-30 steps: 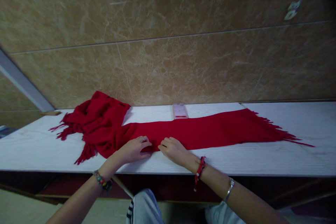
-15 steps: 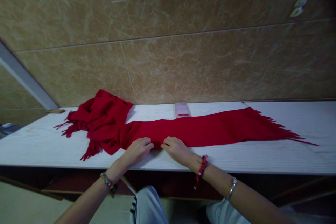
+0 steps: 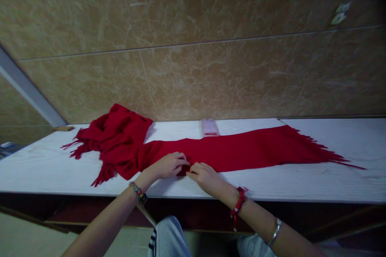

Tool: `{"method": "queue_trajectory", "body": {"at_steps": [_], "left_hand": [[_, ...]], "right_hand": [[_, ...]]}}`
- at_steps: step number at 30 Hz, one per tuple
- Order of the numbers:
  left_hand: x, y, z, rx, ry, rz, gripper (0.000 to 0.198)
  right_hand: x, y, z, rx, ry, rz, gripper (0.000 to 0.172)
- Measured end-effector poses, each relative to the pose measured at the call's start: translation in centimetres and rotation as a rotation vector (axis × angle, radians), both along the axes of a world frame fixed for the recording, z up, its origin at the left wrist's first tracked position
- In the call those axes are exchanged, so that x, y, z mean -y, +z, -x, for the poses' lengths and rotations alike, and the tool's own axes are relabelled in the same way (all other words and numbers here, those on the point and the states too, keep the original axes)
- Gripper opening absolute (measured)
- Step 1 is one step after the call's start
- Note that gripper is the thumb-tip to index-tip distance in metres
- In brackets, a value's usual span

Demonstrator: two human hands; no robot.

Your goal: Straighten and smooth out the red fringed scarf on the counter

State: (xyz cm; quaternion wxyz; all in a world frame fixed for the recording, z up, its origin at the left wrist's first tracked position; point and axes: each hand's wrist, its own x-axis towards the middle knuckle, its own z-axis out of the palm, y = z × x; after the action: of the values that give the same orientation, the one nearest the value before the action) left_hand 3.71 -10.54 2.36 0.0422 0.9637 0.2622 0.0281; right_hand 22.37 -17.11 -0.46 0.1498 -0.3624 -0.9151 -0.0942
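A red fringed scarf [image 3: 241, 150] lies lengthwise on the white tabletop, bunched in a heap at its left end and spread flat toward the right, where the fringe fans out. At the near edge of its flat part, my left hand [image 3: 170, 165] rests with fingers bent and pinched on the cloth. Close beside it on the right, my right hand [image 3: 206, 176] has its fingertips closed on the same edge. The fingertips of both hands nearly meet, and the bit of cloth between them is partly covered.
Behind the scarf, against the marbled wall [image 3: 241, 76], sits a small pale pink packet [image 3: 209, 127], its face blurred. A small brown block [image 3: 63, 128] lies at the far left corner. The white tabletop [image 3: 301, 184] ends at a front edge above a dark shelf [image 3: 99, 211].
My left hand has shifted right along the scarf's edge, closer to my right hand. My right hand has dropped slightly toward me. The rest of the scarf lies much the same.
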Motion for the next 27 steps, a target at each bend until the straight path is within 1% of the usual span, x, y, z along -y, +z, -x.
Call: {"method": "queue_trajectory", "body": {"at_steps": [3, 5, 6, 7, 10, 11, 12, 14, 17, 18, 19, 21, 23, 25, 27], "left_hand": [[-1.0, -0.2, 0.3, -0.052, 0.120, -0.089, 0.037], [-1.1, -0.1, 0.6, -0.062, 0.203, -0.146, 0.039], [-0.9, 0.0, 0.6, -0.055, 0.211, -0.153, 0.040], [-0.6, 0.1, 0.6, -0.043, 0.189, -0.142, 0.040], [0.3, 0.3, 0.5, -0.004, 0.031, -0.042, 0.039], [0.4, 0.3, 0.5, -0.003, 0.003, -0.022, 0.039], [0.3, 0.2, 0.7, -0.008, 0.008, -0.022, 0.039], [-0.2, 0.0, 1.4, -0.024, 0.099, -0.063, 0.039], [-0.9, -0.2, 2.5, -0.026, 0.296, -0.131, 0.039], [-0.9, -0.1, 2.7, -0.011, 0.318, -0.121, 0.041], [-0.8, -0.1, 2.7, 0.012, 0.306, -0.090, 0.044], [-0.1, 0.1, 2.2, 0.056, 0.202, 0.001, 0.049], [0.5, 0.2, 1.3, 0.054, 0.106, 0.061, 0.049], [0.4, 0.1, 0.4, 0.018, 0.097, 0.052, 0.048], [-0.6, -0.2, -0.2, -0.007, 0.145, 0.006, 0.047]], "right_hand": [[0.1, 0.1, 0.1, 0.007, -0.017, 0.015, 0.012], [0.1, 0.0, 0.1, -0.007, -0.015, 0.014, 0.013], [0.1, 0.0, 0.1, -0.014, -0.014, 0.013, 0.013], [0.1, -0.1, 0.1, -0.020, -0.014, 0.011, 0.013], [-0.1, -0.4, 0.1, -0.027, -0.013, 0.006, 0.012], [-0.1, -0.4, 0.1, -0.026, -0.012, 0.003, 0.011], [-0.1, -0.4, 0.1, -0.025, -0.013, 0.000, 0.011], [-0.1, -0.4, 0.1, -0.020, -0.015, -0.008, 0.011], [0.0, -0.1, 0.1, -0.014, -0.016, -0.014, 0.010], [0.1, -0.1, 0.1, -0.014, -0.016, -0.015, 0.010], [0.1, -0.1, 0.1, -0.012, -0.016, -0.015, 0.010], [0.1, -0.1, 0.1, -0.014, -0.019, -0.016, 0.009], [0.0, -0.4, 0.2, -0.019, -0.022, -0.017, 0.008], [-0.1, -0.6, 0.2, -0.025, -0.022, -0.018, 0.009], [-0.1, -0.6, 0.2, -0.033, -0.020, -0.017, 0.010]]}}
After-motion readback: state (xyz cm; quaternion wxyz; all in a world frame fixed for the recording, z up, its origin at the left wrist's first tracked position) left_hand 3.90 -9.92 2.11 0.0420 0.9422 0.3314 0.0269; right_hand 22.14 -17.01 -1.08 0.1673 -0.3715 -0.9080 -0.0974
